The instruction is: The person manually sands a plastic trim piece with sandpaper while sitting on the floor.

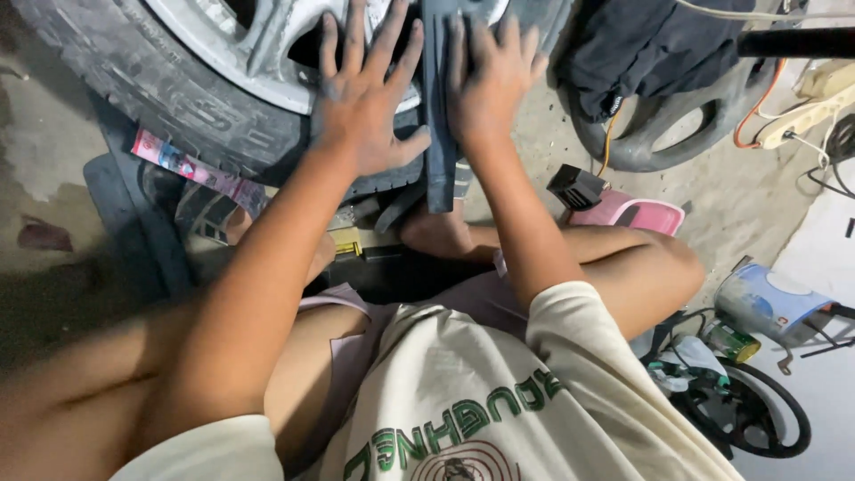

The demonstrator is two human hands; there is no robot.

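A black tyre [169,89] on a silver alloy rim [276,40] lies tilted in front of me at the upper left. My left hand [365,98] rests flat on its sidewall and rim edge, fingers spread. My right hand [490,76] presses flat on a dark flat rubber strip [438,169] that stands upright against the tyre. Both hands are grimy. I sit on the floor with bare legs bent, one foot [436,233] below the strip.
A pink slipper [637,214] and a small black box [577,185] lie to the right. Another tyre [659,134] with dark cloth [641,40] on it sits at the upper right, near a power strip [815,111] and cables. A blue can [770,303] and a black ring [757,419] lie at the lower right.
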